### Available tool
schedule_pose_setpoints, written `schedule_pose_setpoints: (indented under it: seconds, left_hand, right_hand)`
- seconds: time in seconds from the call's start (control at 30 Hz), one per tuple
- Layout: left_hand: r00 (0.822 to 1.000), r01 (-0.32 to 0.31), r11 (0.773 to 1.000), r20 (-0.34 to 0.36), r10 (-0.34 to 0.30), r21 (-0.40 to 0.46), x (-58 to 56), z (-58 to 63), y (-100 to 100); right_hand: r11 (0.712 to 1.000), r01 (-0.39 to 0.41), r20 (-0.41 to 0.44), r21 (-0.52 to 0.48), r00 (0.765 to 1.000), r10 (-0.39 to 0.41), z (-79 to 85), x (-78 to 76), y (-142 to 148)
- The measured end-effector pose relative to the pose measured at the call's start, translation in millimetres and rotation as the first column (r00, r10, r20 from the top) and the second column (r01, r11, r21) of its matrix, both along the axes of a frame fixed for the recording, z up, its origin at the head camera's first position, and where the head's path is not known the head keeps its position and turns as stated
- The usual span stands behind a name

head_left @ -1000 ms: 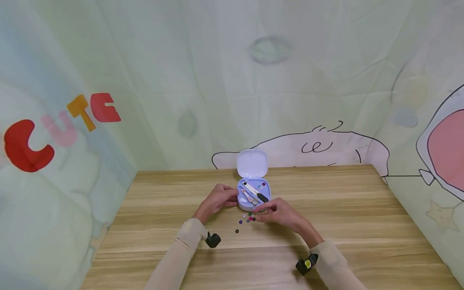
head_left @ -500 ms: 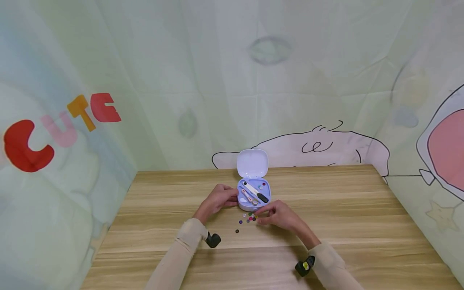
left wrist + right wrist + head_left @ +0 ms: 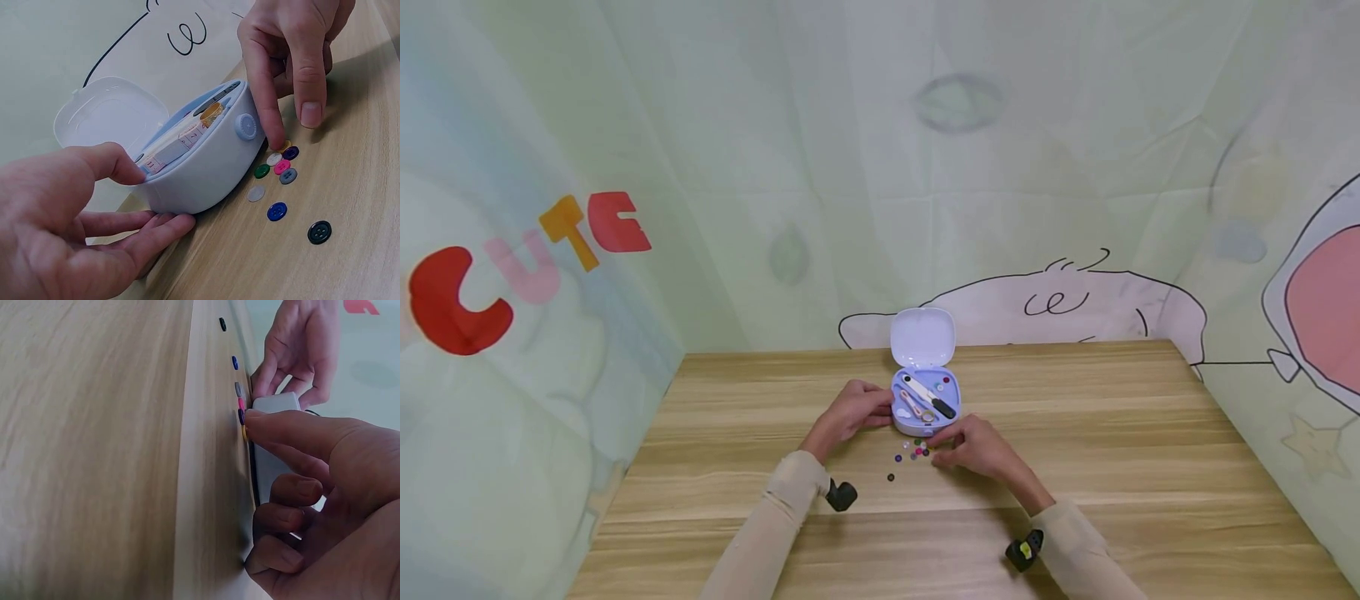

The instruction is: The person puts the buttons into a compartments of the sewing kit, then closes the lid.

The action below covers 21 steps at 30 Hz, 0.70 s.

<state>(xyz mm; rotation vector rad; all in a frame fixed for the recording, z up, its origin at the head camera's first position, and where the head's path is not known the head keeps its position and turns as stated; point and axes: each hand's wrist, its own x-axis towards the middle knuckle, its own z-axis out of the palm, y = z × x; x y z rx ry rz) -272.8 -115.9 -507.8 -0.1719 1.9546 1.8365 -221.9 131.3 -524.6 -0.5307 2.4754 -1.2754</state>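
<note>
An open white sewing box [image 3: 917, 431] with a light blue tray stands near the middle of the table. My left hand [image 3: 94, 212] holds its left side, thumb on the rim and fingers low against the wall. In front of the box my right hand [image 3: 981, 447] reaches down. Its index fingertip touches or nearly touches a yellow button [image 3: 287, 146], while the thumb stays apart. Beside that lie a dark blue button [image 3: 290, 153], a white one, a green button [image 3: 262, 170], a pink button [image 3: 282, 167] and a grey button [image 3: 288, 176].
Closer to me lie a blue button [image 3: 277, 211] and a black button [image 3: 319, 232]. Inside the box are a tape measure [image 3: 178, 145], a gold ring-shaped piece [image 3: 212, 114] and a white-and-black tool [image 3: 928, 396]. The raised lid [image 3: 922, 337] stands near the printed cloth backdrop.
My right hand has drawn back slightly from the box's front edge and settled lower by the buttons. The left hand and the box have stayed put.
</note>
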Motion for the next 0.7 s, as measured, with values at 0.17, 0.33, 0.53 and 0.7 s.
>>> schedule_pose_setpoints:
  seconds: [0.17, 0.33, 0.53, 0.7]
  left_hand:
    - [1.0, 0.0, 1.0, -0.001, 0.0, 0.009, -0.3, 0.3, 0.0]
    - [1.0, 0.007, 1.0, -0.003, -0.007, 0.003, 0.1, 1.7, -0.6]
    - [1.0, 0.008, 1.0, -0.002, -0.008, 0.0, 0.0, 1.8, -0.5]
    - [1.0, -0.001, 1.0, 0.003, 0.001, -0.005, 0.5, 1.1, -0.3]
  right_hand:
    - [1.0, 0.014, -0.011, 0.0, 1.0, -0.014, -1.1, -0.1, -1.8]
    - [0.999, 0.029, -0.02, 0.028, 0.999, -0.029, -0.4, 0.9, -3.8]
    - [0.997, 0.045, -0.058, 0.062, 0.997, -0.041, 1.3, 3.7, -5.2]
    - [0.993, 0.074, -0.074, 0.089, 0.995, -0.067, 2.0, 4.9, -7.7]
